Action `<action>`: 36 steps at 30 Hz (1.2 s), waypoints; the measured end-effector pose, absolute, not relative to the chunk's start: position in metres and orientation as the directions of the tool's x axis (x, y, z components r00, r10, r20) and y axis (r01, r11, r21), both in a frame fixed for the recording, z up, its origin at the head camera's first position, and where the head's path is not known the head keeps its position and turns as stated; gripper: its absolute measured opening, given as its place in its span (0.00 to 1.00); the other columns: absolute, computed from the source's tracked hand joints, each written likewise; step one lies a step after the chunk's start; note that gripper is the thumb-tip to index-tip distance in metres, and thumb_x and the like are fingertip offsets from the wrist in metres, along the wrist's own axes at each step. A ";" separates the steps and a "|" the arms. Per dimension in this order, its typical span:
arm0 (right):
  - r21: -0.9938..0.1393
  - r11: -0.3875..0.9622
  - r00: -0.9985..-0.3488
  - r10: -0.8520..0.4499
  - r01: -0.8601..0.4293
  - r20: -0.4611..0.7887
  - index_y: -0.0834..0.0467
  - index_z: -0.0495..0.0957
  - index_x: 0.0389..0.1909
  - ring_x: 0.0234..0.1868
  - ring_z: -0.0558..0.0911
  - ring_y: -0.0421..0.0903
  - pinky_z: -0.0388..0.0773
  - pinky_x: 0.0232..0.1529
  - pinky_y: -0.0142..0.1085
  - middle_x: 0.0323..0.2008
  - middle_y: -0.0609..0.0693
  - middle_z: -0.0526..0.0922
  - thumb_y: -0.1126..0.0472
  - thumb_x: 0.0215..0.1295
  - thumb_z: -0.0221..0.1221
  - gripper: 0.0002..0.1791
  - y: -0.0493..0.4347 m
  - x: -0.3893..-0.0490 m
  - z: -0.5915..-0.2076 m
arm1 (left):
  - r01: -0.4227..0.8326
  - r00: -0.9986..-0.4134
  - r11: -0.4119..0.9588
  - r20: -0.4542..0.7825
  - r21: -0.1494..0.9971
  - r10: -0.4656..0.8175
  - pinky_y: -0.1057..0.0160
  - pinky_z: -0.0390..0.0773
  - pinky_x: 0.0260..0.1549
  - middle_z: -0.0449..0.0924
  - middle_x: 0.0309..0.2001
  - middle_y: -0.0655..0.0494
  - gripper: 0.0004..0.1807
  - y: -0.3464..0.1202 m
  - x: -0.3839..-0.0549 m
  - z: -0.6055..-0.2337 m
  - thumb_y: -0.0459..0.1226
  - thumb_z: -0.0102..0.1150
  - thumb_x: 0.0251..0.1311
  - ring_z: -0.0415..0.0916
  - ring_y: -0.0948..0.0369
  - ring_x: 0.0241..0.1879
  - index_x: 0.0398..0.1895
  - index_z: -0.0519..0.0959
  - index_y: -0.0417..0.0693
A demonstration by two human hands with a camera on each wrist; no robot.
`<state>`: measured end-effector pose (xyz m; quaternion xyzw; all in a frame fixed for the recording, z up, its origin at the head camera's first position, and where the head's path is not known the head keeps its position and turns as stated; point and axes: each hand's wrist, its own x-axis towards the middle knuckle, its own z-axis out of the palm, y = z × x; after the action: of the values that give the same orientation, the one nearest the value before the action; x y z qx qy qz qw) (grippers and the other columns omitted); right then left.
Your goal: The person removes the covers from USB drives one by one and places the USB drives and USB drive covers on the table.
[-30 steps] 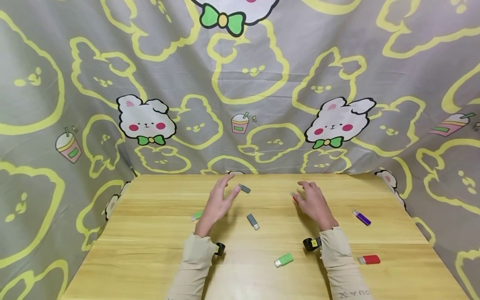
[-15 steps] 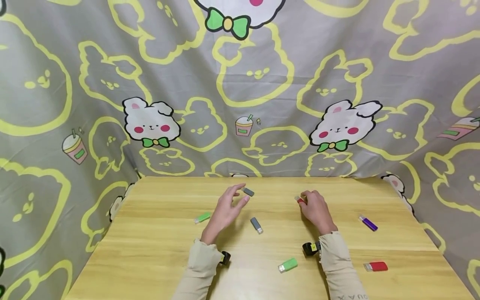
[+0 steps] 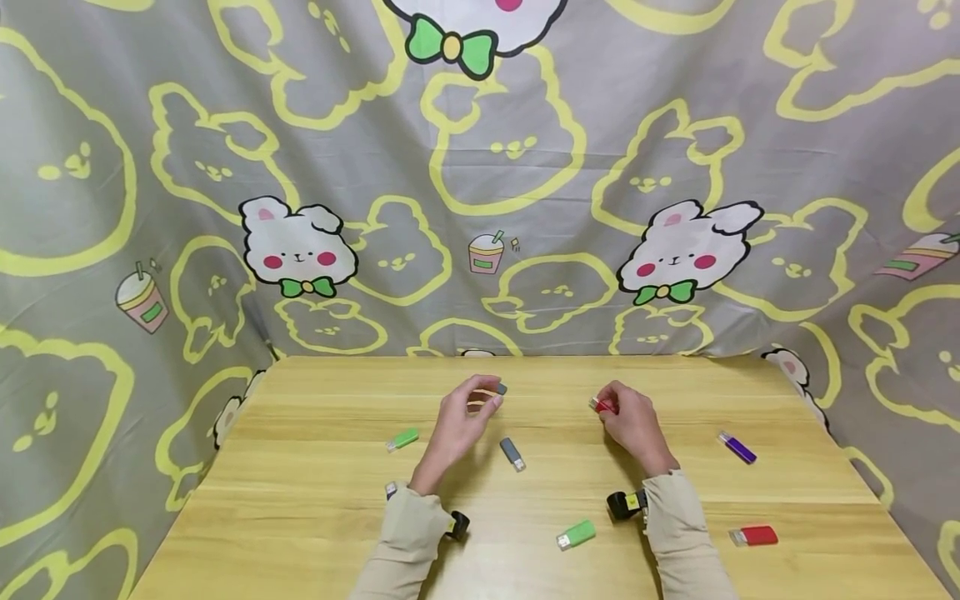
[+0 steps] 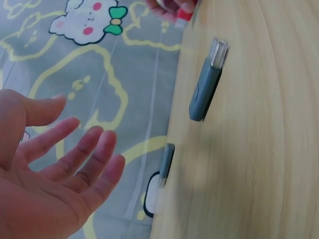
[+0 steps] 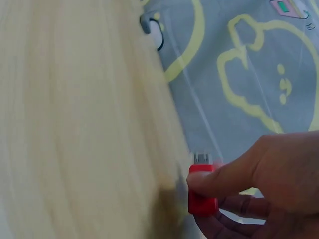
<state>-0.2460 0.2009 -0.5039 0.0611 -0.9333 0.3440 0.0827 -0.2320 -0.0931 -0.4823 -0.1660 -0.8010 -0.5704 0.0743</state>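
Note:
My right hand (image 3: 632,418) pinches a red USB stick (image 5: 202,191) between thumb and fingers, its metal plug pointing away from the palm. My left hand (image 3: 467,414) is near the far side of the table with its fingers apart and bent a little. By its fingertips a dark grey USB stick (image 3: 502,388) is partly hidden in the head view. In the left wrist view that grey stick (image 4: 168,164) lies apart from the fingers. A second grey USB stick (image 3: 513,454) lies on the table, closer to me, between the two hands.
On the wooden table (image 3: 300,533) lie a green stick (image 3: 402,439) at left, another green one (image 3: 576,535) in front, a purple one (image 3: 737,447) and a red one (image 3: 754,535) at right. A dark-bodied stick (image 3: 391,490) shows beside the left sleeve. Patterned curtain (image 3: 525,167) surrounds the table.
The right hand has closed its fingers on the red USB stick, which lay on the table before. The left hand's fingers have come nearer to the far grey stick.

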 end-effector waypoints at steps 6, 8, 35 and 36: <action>-0.709 0.679 -0.972 -0.032 -0.191 0.232 0.62 0.80 0.41 0.35 0.82 0.49 0.79 0.35 0.37 0.34 0.54 0.84 0.75 0.63 0.65 0.09 0.190 -0.242 -0.491 | 0.308 -0.951 0.240 0.292 0.921 0.102 0.47 0.83 0.51 0.83 0.51 0.37 0.11 -0.090 -0.231 -0.480 0.33 0.64 0.69 0.82 0.45 0.49 0.52 0.83 0.42; -0.733 0.648 -0.966 -0.020 -0.208 0.257 0.63 0.81 0.41 0.36 0.84 0.51 0.81 0.35 0.37 0.35 0.55 0.85 0.74 0.62 0.66 0.09 0.186 -0.241 -0.486 | 0.304 -0.953 0.227 0.291 0.925 0.086 0.48 0.84 0.50 0.83 0.51 0.37 0.11 -0.089 -0.231 -0.479 0.33 0.64 0.69 0.82 0.45 0.49 0.52 0.83 0.41; -0.913 0.262 -0.949 -0.138 -0.312 0.285 0.65 0.88 0.39 0.34 0.89 0.51 0.84 0.34 0.30 0.36 0.58 0.89 0.69 0.59 0.73 0.08 0.137 -0.225 -0.452 | 0.310 -0.936 0.033 0.300 0.950 0.183 0.68 0.84 0.43 0.85 0.46 0.38 0.10 -0.052 -0.235 -0.460 0.27 0.66 0.65 0.83 0.48 0.43 0.48 0.85 0.32; -0.912 0.264 -0.948 -0.139 -0.315 0.287 0.65 0.88 0.38 0.34 0.89 0.51 0.84 0.34 0.30 0.35 0.58 0.89 0.69 0.59 0.73 0.07 0.136 -0.225 -0.451 | 0.313 -0.936 0.028 0.304 0.949 0.175 0.68 0.84 0.42 0.86 0.45 0.40 0.09 -0.052 -0.235 -0.461 0.27 0.66 0.65 0.83 0.50 0.42 0.47 0.85 0.34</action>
<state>-0.2245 0.1364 -0.4514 0.1433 -0.7916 0.5893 0.0747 -0.2352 -0.0516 -0.4610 -0.1707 -0.7152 -0.6758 0.0512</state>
